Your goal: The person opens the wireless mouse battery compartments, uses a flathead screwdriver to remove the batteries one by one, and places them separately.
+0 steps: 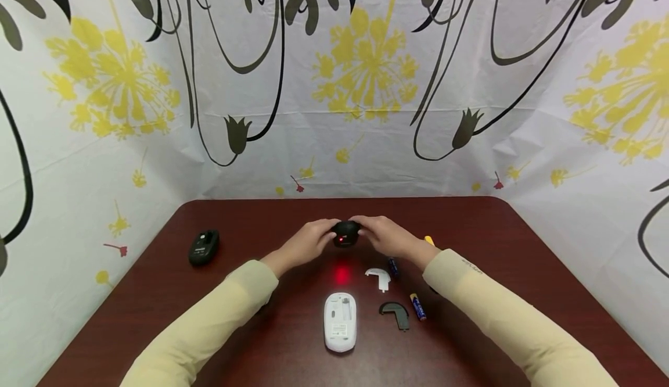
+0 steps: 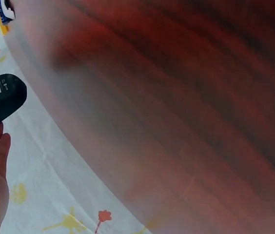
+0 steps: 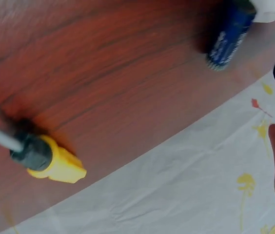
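- Your left hand (image 1: 308,240) and right hand (image 1: 391,237) grip opposite ends of the red-lit black mouse (image 1: 346,232), over the table's (image 1: 261,218) far middle.
- Nearer you lies the white mouse (image 1: 340,324), underside up.
- Right of it: black cover (image 1: 400,312), then battery (image 1: 418,307).

A black plastic mouse with a red light (image 1: 344,232) fills the gap between the left hand (image 1: 307,242) and right hand (image 1: 391,236). Red-brown wooden tabletop (image 1: 261,224) is free leftward to a second black, rounded mouse (image 1: 204,249). Nearer, an upturned white oval mouse (image 1: 340,317), a white curved plastic cover (image 1: 383,280), a dark-grey curved plastic cover (image 1: 401,315) and two blue cylindrical batteries (image 1: 418,307) obstruct passage.
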`<state>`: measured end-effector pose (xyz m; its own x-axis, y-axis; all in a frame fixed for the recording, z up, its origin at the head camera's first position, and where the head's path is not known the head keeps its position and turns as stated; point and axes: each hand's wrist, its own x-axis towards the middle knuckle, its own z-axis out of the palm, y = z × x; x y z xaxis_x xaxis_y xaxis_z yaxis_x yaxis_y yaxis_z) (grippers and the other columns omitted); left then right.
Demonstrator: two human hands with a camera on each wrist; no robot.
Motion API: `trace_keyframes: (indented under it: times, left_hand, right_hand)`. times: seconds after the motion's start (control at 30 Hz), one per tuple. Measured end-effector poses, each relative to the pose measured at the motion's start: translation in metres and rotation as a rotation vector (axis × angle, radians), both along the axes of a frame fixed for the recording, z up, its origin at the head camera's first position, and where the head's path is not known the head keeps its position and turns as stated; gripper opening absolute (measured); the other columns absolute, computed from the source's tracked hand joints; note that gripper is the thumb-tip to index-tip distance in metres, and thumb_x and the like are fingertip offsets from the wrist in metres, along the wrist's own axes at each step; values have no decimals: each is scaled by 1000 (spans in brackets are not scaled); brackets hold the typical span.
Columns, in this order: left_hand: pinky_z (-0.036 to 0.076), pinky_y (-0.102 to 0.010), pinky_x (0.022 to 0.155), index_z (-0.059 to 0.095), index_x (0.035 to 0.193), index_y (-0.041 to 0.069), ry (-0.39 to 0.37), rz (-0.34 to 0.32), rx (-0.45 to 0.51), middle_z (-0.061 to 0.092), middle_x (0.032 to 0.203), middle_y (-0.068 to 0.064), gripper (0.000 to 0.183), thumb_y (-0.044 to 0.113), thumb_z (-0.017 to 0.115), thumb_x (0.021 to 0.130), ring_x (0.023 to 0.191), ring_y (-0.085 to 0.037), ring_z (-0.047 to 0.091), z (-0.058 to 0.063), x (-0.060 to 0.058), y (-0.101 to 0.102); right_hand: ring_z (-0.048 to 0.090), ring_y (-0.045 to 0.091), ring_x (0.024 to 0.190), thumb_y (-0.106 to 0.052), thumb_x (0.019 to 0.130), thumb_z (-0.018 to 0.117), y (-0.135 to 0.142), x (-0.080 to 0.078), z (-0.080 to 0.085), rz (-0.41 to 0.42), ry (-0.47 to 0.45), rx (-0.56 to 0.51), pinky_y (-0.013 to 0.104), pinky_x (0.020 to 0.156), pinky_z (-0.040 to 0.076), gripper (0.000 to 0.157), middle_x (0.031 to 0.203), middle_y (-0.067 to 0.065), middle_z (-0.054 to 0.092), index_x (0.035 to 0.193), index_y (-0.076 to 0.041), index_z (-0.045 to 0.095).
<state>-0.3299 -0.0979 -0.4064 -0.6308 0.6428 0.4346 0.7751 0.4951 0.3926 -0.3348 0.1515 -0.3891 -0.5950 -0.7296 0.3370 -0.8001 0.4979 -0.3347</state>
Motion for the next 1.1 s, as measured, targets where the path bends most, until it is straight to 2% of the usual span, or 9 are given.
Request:
trace_keyframes:
  times: [0.13,0.27,0.4,0.53,0.63,0.8,0.93,1.1]
  left_hand:
    - [51,-35,93,56,132,2,-57,19,50,61,125,-12,33,11,53,100,112,-21,60,-3,4,-1]
    - [49,-38,97,56,133,2,-130,36,122,60,128,-14,34,10,53,100,117,-24,58,-3,10,-1]
    - [48,-38,99,57,133,3,-190,61,201,60,129,-13,34,11,53,100,119,-23,56,-1,16,0]
    - [53,-35,90,58,133,5,-256,93,269,61,128,-13,34,12,53,101,107,-21,63,1,23,2]
    - [57,-39,83,57,133,2,-342,93,361,60,127,-16,34,12,53,101,97,-23,67,1,29,4]
    - [56,-46,83,55,132,-5,-484,90,518,59,125,-21,35,11,53,101,97,-28,68,0,36,9]
    - [55,-48,83,56,130,-5,-545,126,578,61,122,-20,35,14,54,100,95,-28,68,1,41,12]
    - [56,-45,81,57,130,-4,-648,152,657,63,119,-20,36,17,55,100,95,-28,68,3,47,14]
  right_hand:
    - [62,16,91,-6,101,50,-1,5,2,10,-85,-44,31,72,51,33,120,5,63,134,-9,53]
    - [61,18,89,-9,101,50,-2,10,2,-22,-165,-111,32,71,49,33,123,7,62,134,-7,53]
    - [62,22,100,-13,102,49,-3,15,0,-86,-236,-167,34,78,51,34,126,8,60,135,-7,54]
    - [59,21,110,-15,102,50,-4,21,1,-141,-305,-223,38,85,52,35,129,10,59,136,-7,54]
    - [60,21,110,-16,102,50,-5,26,4,-170,-369,-270,39,86,54,35,128,10,60,136,-6,54]
    - [64,24,106,-14,102,50,-6,32,7,-175,-492,-355,45,89,53,36,123,15,62,135,-1,53]
    - [66,26,103,-13,102,50,-7,36,7,-166,-595,-435,51,90,51,37,121,19,62,135,3,51]
    - [66,28,103,-13,102,50,-8,45,11,-192,-733,-515,53,92,49,38,120,21,61,136,5,49]
